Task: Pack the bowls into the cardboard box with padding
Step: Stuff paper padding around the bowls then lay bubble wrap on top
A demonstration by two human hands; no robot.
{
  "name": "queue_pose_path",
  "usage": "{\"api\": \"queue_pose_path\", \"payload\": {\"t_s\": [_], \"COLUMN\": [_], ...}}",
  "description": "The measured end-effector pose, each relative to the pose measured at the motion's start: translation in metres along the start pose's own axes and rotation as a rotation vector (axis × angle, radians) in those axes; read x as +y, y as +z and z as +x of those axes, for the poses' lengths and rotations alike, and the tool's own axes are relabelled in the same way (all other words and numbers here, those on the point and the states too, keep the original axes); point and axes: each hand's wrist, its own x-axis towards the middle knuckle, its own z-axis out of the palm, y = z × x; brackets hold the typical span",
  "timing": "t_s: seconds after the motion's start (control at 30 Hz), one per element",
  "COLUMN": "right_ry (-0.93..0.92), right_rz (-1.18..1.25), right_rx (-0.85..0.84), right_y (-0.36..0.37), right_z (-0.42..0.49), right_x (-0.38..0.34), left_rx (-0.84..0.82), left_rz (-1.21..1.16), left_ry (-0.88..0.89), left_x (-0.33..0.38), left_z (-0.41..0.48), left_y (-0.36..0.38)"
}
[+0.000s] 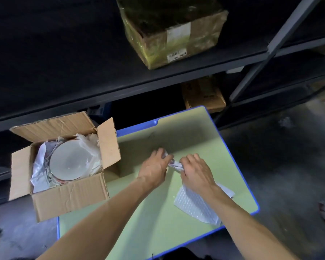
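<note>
An open cardboard box (68, 196) sits at the left edge of a pale green table (154, 222). Inside it a white bowl (69, 162) lies bottom up on other bowls, with crumpled white padding (39, 169) around them. My left hand (156, 166) and my right hand (195, 171) meet over the table middle, both pinching a small crumpled white piece of paper (174, 164). A sheet of bubble wrap (195, 205) lies flat on the table under my right forearm.
Dark metal shelving (120, 91) runs along the back. A taped cardboard carton (173, 32) stands on the upper shelf, a smaller carton (204, 96) below it. The table has a blue rim (233, 156). Grey floor lies to the right.
</note>
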Motion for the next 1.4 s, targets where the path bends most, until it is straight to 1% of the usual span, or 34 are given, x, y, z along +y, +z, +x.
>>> {"api": "queue_pose_path", "payload": {"t_s": [0.13, 0.2, 0.3, 0.4, 0.47, 0.53, 0.6, 0.7, 0.73, 0.8, 0.87, 1.0, 1.1, 1.23, 1.4], "right_ry": [-0.011, -0.025, -0.065, -0.135, -0.131, -0.098, -0.088, -0.158, -0.189, -0.218, -0.221, -0.272, -0.303, -0.386, -0.479], "right_rz": [0.223, 0.261, 0.208, 0.039, -0.030, -0.050, -0.071, -0.046, -0.031, -0.009, 0.005, 0.038, 0.087, 0.092, 0.089], "right_rx": [0.053, 0.035, -0.036, -0.117, -0.132, -0.105, -0.061, 0.002, -0.012, -0.090, -0.123, -0.052, -0.014, 0.033, 0.091], "right_y": [-0.020, -0.031, -0.036, -0.021, -0.009, -0.003, -0.001, -0.011, -0.020, -0.042, -0.062, -0.095, -0.116, -0.140, -0.159], "right_z": [0.002, 0.003, 0.002, 0.000, -0.001, -0.002, -0.004, -0.007, -0.008, -0.011, -0.014, -0.020, -0.022, -0.022, -0.013], "right_x": [0.004, 0.009, 0.009, -0.006, -0.017, -0.026, -0.029, -0.028, -0.028, -0.029, -0.031, -0.043, -0.056, -0.079, -0.125], "left_rx": [0.058, 0.046, -0.024, -0.049, -0.061, -0.051, -0.023, 0.021, 0.038, 0.085, 0.157, 0.305, 0.413, 0.477, 0.503], "left_rz": [0.050, 0.023, 0.024, 0.072, 0.110, 0.116, 0.108, 0.089, 0.085, 0.060, 0.019, -0.061, -0.009, -0.014, -0.068], "left_ry": [0.046, 0.033, 0.003, -0.061, -0.090, -0.114, -0.116, -0.111, -0.101, -0.064, -0.020, 0.043, 0.055, 0.070, 0.078], "left_x": [-0.003, -0.004, -0.004, -0.003, -0.004, -0.006, -0.005, -0.001, 0.000, 0.002, 0.004, 0.007, 0.004, -0.012, -0.049], "left_z": [-0.011, -0.016, -0.026, -0.028, -0.028, -0.033, -0.040, -0.053, -0.058, -0.068, -0.079, -0.100, -0.115, -0.139, -0.161], "left_y": [-0.009, -0.011, -0.004, 0.006, 0.014, 0.016, 0.013, -0.003, -0.009, -0.018, -0.028, -0.051, -0.071, -0.103, -0.139]}}
